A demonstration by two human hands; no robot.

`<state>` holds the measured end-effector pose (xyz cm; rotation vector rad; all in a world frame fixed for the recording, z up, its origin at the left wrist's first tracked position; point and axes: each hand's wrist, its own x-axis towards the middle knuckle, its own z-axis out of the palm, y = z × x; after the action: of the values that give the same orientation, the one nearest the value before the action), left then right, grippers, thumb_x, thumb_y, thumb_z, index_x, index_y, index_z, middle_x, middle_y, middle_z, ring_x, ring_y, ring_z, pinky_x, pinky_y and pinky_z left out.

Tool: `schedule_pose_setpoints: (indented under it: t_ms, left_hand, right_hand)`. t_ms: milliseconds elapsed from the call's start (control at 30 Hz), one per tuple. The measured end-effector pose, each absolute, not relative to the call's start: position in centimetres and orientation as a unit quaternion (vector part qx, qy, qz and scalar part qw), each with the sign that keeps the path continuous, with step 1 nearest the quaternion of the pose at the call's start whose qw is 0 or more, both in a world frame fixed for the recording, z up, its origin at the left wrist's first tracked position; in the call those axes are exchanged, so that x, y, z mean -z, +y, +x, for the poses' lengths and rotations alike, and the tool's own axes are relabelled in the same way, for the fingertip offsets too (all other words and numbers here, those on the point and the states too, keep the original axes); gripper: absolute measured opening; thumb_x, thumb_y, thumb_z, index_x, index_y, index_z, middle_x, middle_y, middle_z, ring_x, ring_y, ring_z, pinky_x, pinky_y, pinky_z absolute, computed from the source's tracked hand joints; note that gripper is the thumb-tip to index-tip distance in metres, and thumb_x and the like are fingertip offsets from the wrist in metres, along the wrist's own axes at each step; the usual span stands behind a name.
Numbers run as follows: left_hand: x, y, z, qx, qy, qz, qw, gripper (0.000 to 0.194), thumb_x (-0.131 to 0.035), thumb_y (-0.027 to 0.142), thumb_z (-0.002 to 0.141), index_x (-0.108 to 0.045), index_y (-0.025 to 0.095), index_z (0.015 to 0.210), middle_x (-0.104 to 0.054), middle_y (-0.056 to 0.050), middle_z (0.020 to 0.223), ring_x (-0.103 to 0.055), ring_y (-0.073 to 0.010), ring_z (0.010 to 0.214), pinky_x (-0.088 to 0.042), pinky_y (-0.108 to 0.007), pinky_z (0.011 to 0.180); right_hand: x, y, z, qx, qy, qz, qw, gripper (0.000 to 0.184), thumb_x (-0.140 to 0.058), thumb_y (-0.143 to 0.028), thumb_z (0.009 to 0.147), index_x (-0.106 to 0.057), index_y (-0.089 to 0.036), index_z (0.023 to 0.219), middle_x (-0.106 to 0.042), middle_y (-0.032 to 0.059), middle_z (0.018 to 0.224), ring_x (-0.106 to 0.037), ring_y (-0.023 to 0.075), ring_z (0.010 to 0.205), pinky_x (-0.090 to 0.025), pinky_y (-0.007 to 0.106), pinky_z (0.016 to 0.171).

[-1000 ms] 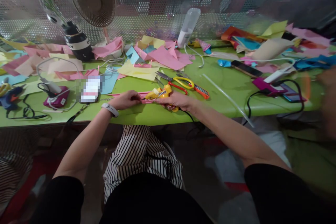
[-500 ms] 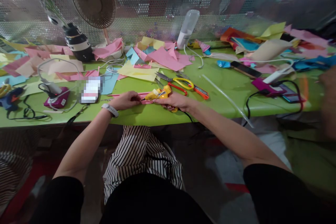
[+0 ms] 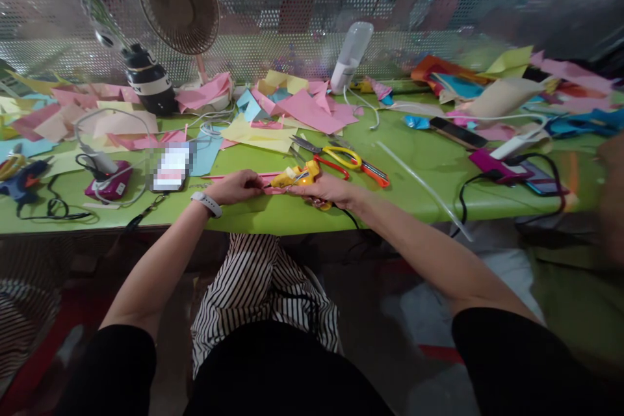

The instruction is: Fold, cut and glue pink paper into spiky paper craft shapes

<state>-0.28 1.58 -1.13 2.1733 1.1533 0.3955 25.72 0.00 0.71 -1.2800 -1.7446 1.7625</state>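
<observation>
My right hand (image 3: 334,190) is wrapped round a yellow hot glue gun (image 3: 306,172), whose tip points left. Its black cord trails off below my wrist. On the left, my left hand (image 3: 240,186), with a pale band at the wrist, pinches a narrow piece of pink paper (image 3: 277,190) right at the gun's tip. Another thin pink strip (image 3: 219,177) lies just behind my fingers. Close behind the gun are yellow-handled scissors (image 3: 348,157), a tool with red handles (image 3: 336,168) and an orange cutter knife (image 3: 376,175). My fingers partly hide the paper and any glue.
Paper scraps (image 3: 312,110) cover the back of the green table (image 3: 409,188). A phone (image 3: 170,168) and a purple power block (image 3: 110,182) lie left, near a blue glue gun (image 3: 24,179). A clear stick (image 3: 424,188) crosses the right side. Another person's arm (image 3: 611,195) shows at the right edge.
The view has shifted very slightly. Both hands keep nearly the same place, with the glue gun's tip still at the pink paper.
</observation>
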Motion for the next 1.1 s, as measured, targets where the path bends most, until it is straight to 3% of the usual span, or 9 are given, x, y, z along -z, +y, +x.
schedule_pose_setpoints:
  t_ms: [600,1100]
  left_hand:
    - [0.99,1.71,-0.27,-0.136,0.435,0.832,0.317,0.024,-0.058,0.035,0.081,-0.069,0.015,0.089,-0.067,-0.004,0.082,-0.058,-0.0151,0.073,-0.045,-0.027,0.068]
    - [0.93,1.57,-0.27,-0.133,0.444,0.826,0.32,0.029,-0.058,0.038,0.082,-0.07,0.014,0.093,-0.069,-0.006,0.085,-0.06,-0.0169,0.075,-0.046,-0.029,0.07]
  right_hand:
    - [-0.81,-0.14,25.71,-0.606,-0.633,-0.453,0.163,0.047,-0.075,-0.049,0.077,-0.067,-0.016,0.11,-0.043,-0.0086,0.05,-0.033,0.0048,0.041,-0.025,0.019,0.037]
    - [-0.54,-0.04,25.57,-0.603,-0.63,-0.458,0.173,0.045,-0.075,-0.047,0.077,-0.067,-0.016,0.109,-0.043,-0.0083,0.05,-0.032,0.0052,0.041,-0.025,0.02,0.038]
